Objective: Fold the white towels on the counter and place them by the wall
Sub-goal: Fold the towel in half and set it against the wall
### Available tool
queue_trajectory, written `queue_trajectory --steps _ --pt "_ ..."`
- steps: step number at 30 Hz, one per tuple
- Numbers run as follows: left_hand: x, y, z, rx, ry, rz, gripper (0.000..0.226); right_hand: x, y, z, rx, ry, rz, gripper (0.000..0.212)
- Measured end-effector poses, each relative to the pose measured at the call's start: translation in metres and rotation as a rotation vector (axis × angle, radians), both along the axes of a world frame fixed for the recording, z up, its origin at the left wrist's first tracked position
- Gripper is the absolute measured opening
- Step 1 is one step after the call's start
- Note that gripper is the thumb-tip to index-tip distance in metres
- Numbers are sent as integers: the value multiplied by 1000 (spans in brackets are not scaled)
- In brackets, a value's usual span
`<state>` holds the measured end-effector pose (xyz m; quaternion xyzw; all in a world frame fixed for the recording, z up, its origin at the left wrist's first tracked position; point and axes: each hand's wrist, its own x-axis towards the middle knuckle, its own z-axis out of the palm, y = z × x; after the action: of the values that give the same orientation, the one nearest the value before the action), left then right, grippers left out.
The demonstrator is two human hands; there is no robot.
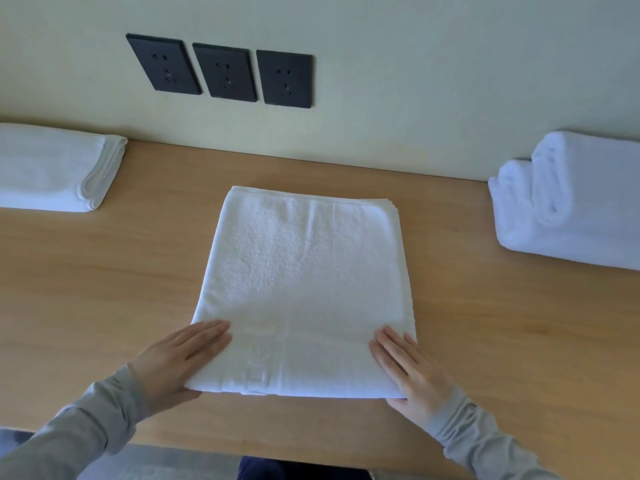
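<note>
Wooden table along the wall carries a folded white towel; left hand and right hand press its near corners, fingers straight and flat.

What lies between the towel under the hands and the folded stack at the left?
Only bare wooden counter, in the head view; the towel and the folded stack lie apart.
</note>
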<state>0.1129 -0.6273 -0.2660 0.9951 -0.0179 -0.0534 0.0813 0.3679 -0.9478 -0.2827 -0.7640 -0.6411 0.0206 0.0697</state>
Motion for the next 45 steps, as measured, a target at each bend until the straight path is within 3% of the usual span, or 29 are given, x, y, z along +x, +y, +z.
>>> queue_trajectory --steps 4,6,9,15,17,20,23,26,29,32,42,45 --pt "1 6 25 -67 -198 -10 49 1 -1 30 -36 171 -53 68" --pt "3 9 42 -165 -160 36 51 7 0 51 -77 387 -172 61" --pt "10 22 71 -465 -101 286 45 29 6 75 -91 703 -357 43" --pt "69 67 90 -1041 -218 787 26 87 64 93 308 1019 -772 30" --pt "99 78 83 -1100 -290 935 23 101 92 85 464 1026 -920 22" --pt "144 98 59 -1037 -347 1241 38 117 135 71 601 944 -1020 21" --pt "180 122 35 -891 -268 1366 48 137 167 57 581 844 -1056 21" --pt "201 142 11 -735 -154 1346 56 156 186 38 401 747 -1113 32" --pt "212 151 -9 -639 -71 1332 61 167 196 16 264 744 -1186 53" --pt "215 154 -23 -558 -51 1312 64 174 202 0 198 762 -1244 61" --pt "216 155 -33 -561 -106 1375 60 182 222 -3 -61 584 -1331 62" --pt "218 145 -19 -433 -76 1340 49 181 226 1 -134 511 -1310 62"
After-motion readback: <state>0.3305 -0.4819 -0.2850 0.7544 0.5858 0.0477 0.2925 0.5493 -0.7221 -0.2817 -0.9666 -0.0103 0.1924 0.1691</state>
